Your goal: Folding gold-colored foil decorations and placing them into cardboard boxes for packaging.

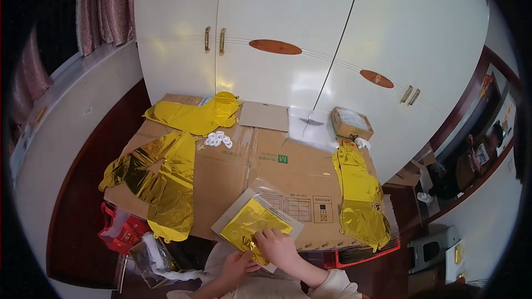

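A folded gold foil balloon [255, 222] lies on a grey card in a clear plastic bag [228, 217], tilted at the near edge of the cardboard. My right hand [275, 248] presses on the foil with bent fingers, pinching its near part. Close beside it, my left hand [237, 267] grips the balloon's lower edge between thumb and fingers. Part of the foil is hidden under my fingers. Flat gold foil balloons spread out around the surface: one at the far left [191, 116], one at the near left [176, 188] and one at the right [360, 194].
White plastic rings [218, 139] are heaped left of centre on the cardboard [221, 171]. A grey card [264, 116], clear plastic bags [311, 130] and a small box [352, 123] stand along the back by the white cupboard [288, 0]. A red bag [123, 230] sits at lower left.
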A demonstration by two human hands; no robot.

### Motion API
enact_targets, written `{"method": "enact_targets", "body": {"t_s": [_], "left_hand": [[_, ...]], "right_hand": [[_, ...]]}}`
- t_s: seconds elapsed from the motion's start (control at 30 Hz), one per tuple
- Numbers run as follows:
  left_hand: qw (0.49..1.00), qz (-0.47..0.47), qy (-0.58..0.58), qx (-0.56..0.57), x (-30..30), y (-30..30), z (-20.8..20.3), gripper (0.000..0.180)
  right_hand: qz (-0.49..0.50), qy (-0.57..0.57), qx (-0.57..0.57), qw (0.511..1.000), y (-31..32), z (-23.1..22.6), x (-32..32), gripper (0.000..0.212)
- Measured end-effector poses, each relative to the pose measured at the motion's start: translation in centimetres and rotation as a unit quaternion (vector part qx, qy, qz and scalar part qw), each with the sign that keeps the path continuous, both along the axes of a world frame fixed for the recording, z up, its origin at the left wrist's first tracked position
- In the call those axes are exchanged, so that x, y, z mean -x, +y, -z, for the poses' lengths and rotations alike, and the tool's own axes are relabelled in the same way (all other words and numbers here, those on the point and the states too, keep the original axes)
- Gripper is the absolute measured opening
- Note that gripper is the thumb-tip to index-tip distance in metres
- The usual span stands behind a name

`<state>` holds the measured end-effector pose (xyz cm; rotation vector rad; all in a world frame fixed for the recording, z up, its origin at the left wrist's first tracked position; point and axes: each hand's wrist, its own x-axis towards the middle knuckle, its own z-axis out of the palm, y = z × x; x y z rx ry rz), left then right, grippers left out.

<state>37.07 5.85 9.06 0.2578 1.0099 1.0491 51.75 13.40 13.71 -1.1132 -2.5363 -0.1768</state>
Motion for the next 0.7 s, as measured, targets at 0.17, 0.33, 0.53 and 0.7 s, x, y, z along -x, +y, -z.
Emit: {"method": "enact_targets", "body": {"t_s": [0.17,0.33,0.53,0.7], "left_hand": [[0.989,0.095,0.115,-0.017,2.2,-1.3,-0.3,0.028],[0.99,0.08,0.113,-0.002,1.3,-0.3,-0.1,0.026],[0.995,0.048,0.066,-0.064,0.0,1.1,-0.1,0.022],[0.993,0.051,0.074,-0.073,-0.5,1.5,-0.5,0.022]], "right_hand": [[-0.014,-0.003,-0.001,1.0,-0.9,0.3,0.3,0.012],[-0.018,0.012,-0.005,1.0,-1.7,0.2,1.1,0.022],[-0.028,-0.045,0.004,0.999,-2.2,0.6,0.9,0.028],[-0.037,-0.02,0.008,0.999,-2.0,0.6,0.4,0.032]]}}
